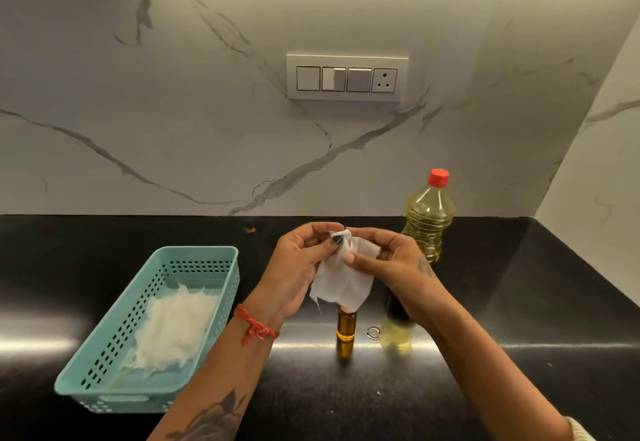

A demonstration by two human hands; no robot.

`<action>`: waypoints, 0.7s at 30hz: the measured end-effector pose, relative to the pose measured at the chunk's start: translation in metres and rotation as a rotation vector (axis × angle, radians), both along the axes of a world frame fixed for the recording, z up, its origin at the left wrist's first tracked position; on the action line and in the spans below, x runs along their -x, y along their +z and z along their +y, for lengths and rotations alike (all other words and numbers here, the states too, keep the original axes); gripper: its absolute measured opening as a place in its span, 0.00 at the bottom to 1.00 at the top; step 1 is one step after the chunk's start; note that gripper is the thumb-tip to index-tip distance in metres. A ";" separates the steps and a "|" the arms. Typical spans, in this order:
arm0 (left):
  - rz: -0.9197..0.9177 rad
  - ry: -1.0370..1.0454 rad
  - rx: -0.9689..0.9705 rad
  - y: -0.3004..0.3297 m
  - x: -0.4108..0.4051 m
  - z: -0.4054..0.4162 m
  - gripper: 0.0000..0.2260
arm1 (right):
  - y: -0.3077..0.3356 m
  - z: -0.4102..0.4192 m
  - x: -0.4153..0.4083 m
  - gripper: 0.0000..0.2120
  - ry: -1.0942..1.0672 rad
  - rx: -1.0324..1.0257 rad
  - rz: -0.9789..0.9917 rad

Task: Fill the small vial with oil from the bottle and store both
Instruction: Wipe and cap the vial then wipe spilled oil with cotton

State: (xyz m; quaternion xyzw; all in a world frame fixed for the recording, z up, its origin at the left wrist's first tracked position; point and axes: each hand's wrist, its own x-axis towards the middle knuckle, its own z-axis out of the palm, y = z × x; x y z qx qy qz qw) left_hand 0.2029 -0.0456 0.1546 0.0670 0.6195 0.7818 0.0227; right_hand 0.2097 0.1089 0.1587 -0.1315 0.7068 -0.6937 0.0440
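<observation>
Just now we pinch a white tissue (341,276) between both hands, left hand (301,264) and right hand (391,264), while the upright vial (345,327) stands directly below them, the capped bottle (428,219) just behind our right hand.

We note a glossy black countertop (485,388), perforated teal plastic basket (194,260), clear plastic oil bottle (429,219), and soft white tissue (343,284).
</observation>
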 end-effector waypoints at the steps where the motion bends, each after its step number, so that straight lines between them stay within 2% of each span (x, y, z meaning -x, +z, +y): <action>1: -0.016 -0.004 -0.015 0.000 0.000 0.005 0.06 | 0.000 0.002 -0.001 0.11 -0.023 -0.016 0.027; 6: -0.097 0.064 -0.055 -0.002 0.001 0.023 0.06 | -0.005 0.020 0.001 0.04 -0.128 0.006 0.040; 11: -0.049 0.415 0.252 -0.011 -0.004 0.034 0.06 | -0.008 0.033 0.001 0.02 -0.205 0.118 0.028; 13: -0.034 0.411 0.321 -0.013 -0.011 0.039 0.08 | -0.011 0.035 0.002 0.02 -0.243 0.118 0.041; 15: -0.099 0.274 0.248 -0.012 -0.015 0.046 0.10 | -0.013 0.034 0.002 0.02 -0.250 0.123 0.037; 18: -0.208 0.074 0.014 -0.004 -0.017 0.055 0.11 | -0.017 0.031 0.000 0.05 -0.190 0.140 0.014; 21: -0.199 0.071 -0.102 -0.001 -0.017 0.058 0.08 | -0.018 0.031 -0.001 0.07 -0.141 0.155 0.001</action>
